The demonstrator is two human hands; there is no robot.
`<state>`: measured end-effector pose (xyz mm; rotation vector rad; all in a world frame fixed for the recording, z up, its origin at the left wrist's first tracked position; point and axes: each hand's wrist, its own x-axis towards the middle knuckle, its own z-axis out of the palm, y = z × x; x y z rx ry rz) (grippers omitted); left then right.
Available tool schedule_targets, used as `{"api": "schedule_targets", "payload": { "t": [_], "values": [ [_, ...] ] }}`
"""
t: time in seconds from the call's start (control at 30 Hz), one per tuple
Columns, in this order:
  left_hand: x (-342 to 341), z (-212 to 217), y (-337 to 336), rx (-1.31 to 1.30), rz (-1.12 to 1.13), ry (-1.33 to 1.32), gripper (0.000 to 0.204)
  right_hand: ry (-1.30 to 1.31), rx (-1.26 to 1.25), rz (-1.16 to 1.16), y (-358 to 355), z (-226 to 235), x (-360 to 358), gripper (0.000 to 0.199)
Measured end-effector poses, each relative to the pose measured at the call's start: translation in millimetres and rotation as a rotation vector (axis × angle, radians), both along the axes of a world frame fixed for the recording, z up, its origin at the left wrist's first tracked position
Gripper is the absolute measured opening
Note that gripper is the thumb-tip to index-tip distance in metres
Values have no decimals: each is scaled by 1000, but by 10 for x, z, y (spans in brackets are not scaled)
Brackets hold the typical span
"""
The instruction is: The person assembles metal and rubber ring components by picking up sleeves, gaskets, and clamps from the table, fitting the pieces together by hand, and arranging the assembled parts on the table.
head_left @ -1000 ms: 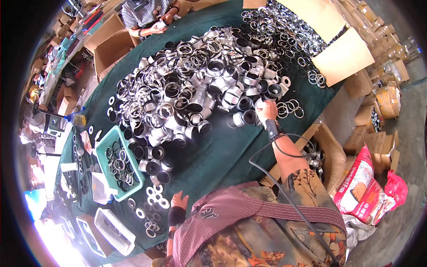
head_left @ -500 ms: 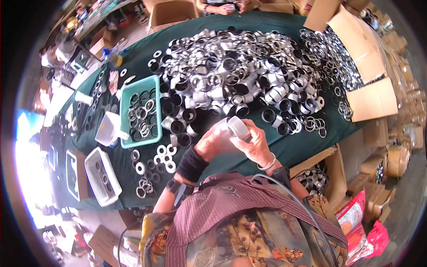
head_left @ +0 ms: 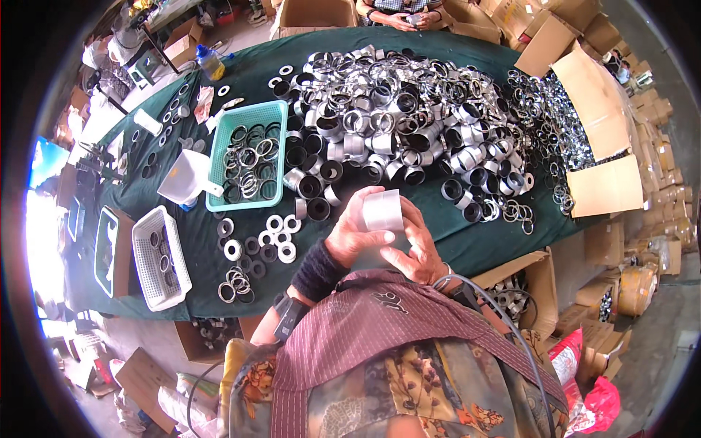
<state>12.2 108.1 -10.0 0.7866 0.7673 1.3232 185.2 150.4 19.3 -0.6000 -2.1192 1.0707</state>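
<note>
A short silver metal pipe fitting (head_left: pixel 382 211) is held close to my chest, above the near edge of the green table (head_left: pixel 467 241). My left hand (head_left: pixel 355 235) wraps it from the left and below. My right hand (head_left: pixel 417 248) grips it from the right, fingers on its lower rim. A black wristband covers my left wrist. A large heap of similar silver fittings and rings (head_left: pixel 409 124) lies on the table beyond my hands.
A teal basket (head_left: pixel 220 159) holding rings stands left of the heap, with a white scoop (head_left: pixel 186 179) beside it. White and dark rings (head_left: pixel 263 237) lie loose near the edge. A white basket (head_left: pixel 164 255) sits far left. Open cardboard boxes (head_left: pixel 599 139) stand right. Another person's hands (head_left: pixel 398 16) work across the table.
My right hand drew back from the heap with a fitting and both hands now hold it near my chest. The view has swung to the left.
</note>
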Motion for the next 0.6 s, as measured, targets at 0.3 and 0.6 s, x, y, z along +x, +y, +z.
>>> {"api": "schedule_targets", "payload": {
  "t": [0.3, 0.6],
  "values": [
    [-112, 283, -128, -160, -107, -375, 93, 69, -130, 80, -97, 237, 12, 47],
    [-81, 212, -118, 187, -100, 68, 96, 288, -1108, -90, -86, 34, 49, 49]
  ]
}}
